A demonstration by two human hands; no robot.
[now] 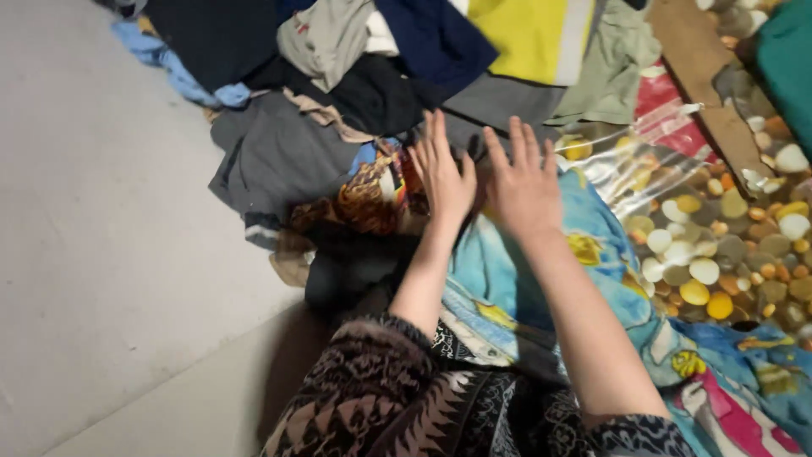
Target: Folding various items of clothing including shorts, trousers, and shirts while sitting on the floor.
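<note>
Both hands are stretched forward side by side, fingers spread and palms down, gripping nothing: the left hand [441, 173] hovers at the edge of a small orange-and-black patterned cloth [372, 195], the right hand [523, 182] over the near end of a dark grey garment [474, 135]. Whether the palms actually press the fabric cannot be told. Under the forearms lies a light blue cartoon-print blanket [592, 245]. Beyond the fingertips rises a heap of clothes [338, 76] with grey, navy and yellow pieces. A pebble-print plastic sheet [719, 245] spreads to the right, bare grey floor [93, 254] to the left. To smooth well, I judge, keep the palms flat and sweep outward from the middle
</note>
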